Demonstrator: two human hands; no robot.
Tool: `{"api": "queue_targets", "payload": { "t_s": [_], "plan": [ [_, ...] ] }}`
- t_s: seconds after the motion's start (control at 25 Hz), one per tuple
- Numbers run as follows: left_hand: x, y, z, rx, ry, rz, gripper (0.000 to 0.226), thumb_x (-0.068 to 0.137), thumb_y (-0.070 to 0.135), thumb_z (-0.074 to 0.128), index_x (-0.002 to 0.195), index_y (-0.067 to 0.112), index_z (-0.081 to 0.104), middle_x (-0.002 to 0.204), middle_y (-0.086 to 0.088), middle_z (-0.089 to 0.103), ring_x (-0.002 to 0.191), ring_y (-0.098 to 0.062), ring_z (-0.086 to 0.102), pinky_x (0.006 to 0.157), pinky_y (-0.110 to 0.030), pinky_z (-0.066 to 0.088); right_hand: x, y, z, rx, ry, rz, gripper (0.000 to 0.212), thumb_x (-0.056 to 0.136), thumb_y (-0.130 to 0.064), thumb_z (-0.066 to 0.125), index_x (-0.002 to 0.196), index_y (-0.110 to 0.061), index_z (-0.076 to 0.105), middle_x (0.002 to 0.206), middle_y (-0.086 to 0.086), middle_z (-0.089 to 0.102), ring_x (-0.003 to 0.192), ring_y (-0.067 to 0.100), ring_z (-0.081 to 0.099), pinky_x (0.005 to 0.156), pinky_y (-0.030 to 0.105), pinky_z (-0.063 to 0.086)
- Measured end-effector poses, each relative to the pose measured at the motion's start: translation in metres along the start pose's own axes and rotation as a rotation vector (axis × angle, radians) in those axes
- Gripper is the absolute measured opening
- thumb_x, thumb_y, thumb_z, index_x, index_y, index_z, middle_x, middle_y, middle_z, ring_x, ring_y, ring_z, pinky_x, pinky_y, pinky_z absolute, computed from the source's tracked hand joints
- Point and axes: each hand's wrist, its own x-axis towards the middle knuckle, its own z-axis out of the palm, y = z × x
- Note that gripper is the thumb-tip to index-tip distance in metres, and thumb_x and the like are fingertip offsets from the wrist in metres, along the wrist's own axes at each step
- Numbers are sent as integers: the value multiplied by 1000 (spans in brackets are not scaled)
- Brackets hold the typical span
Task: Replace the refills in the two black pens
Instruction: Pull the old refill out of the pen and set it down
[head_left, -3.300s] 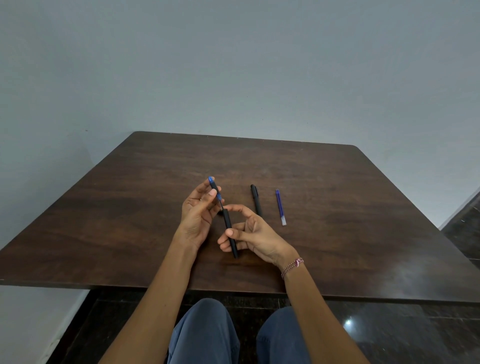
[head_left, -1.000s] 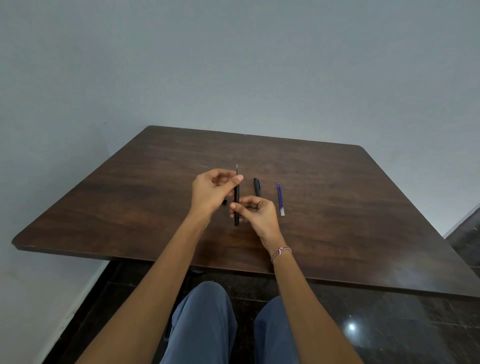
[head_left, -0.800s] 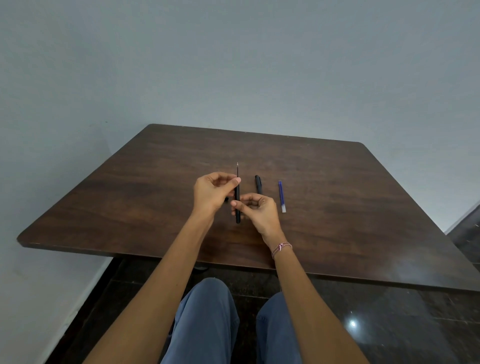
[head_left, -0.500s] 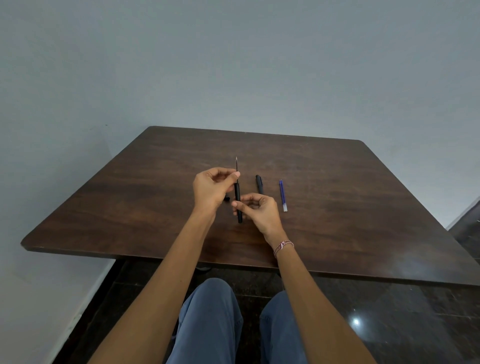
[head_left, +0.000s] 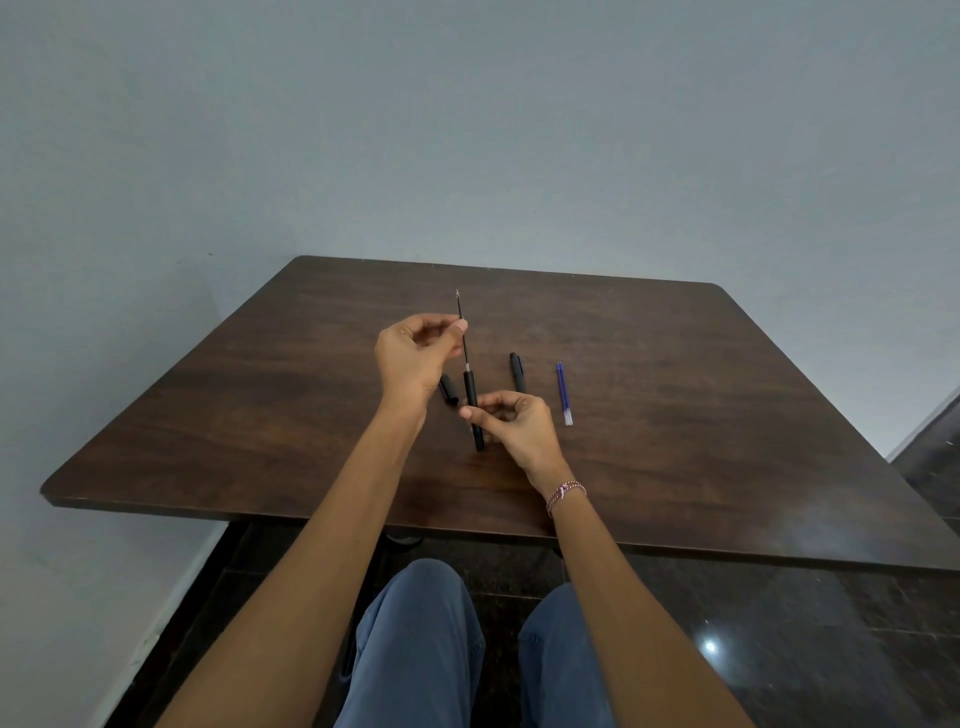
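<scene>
The black pen barrel (head_left: 471, 400) is held just above the middle of the worktop (head_left: 727, 415), close to upright and leaning a little. It is pinched low down by the curled fingers (head_left: 469, 414) of the right hand (head_left: 522, 428). A thin dark refill (head_left: 464, 343) is seen standing out of the barrel's upper end, with its point directed away from the person. It is gripped partway up by the left hand (head_left: 413, 358), whose fingers (head_left: 459, 326) are bent in against the thumb around it.

A short black piece (head_left: 449, 391) is laid on the worktop just beside the barrel and is partly hidden by the left hand; whether it is a cap or a tip section cannot be told. A second black pen (head_left: 516, 370) is laid flat to the right of the barrel, its near end covered by the right hand. Further right, apart from that pen and roughly parallel to it, a blue refill (head_left: 563, 392) with a pale near end is laid.

A thin bracelet (head_left: 565, 492) is worn on the right wrist. Blue trousers (head_left: 421, 639) and a dark glossy floor (head_left: 779, 623) are seen below the worktop's near edge, and a grey wall (head_left: 467, 130) behind it.
</scene>
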Motion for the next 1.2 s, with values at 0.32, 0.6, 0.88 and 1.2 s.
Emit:
{"api": "queue_targets", "payload": {
  "t_s": [0.32,0.6,0.88,1.2],
  "plan": [
    [18,17,-7,-61,38,5,5,81,8,71,84,11,69,79,-4,68,76,-13,68,72,-25,58,3,6,1,-20,-8,17,30,70,-31,80,93,-15,70,88,6,71,76,18,67,67,25,56],
    [30,19,-17,-118,101,-44,6,81,7,71,83,11,68,78,-4,68,72,-11,67,72,-24,58,3,5,0,-12,-28,21,33,72,-27,79,98,-9,69,88,8,70,76,16,66,64,21,55],
    [59,0,-36,177,160,-136,13,83,8,69,95,2,69,77,-3,67,66,-9,65,67,-20,57,1,1,0,8,-36,21,19,73,-24,79,87,-22,66,81,-1,68,75,15,66,68,26,57],
    [108,-45,-50,838,-23,-245,7,75,11,76,80,5,75,80,-12,74,76,-20,71,81,-37,58,2,2,0,30,-23,28,20,73,-25,79,87,-22,66,84,2,69,76,16,66,68,27,57]
  ]
}}
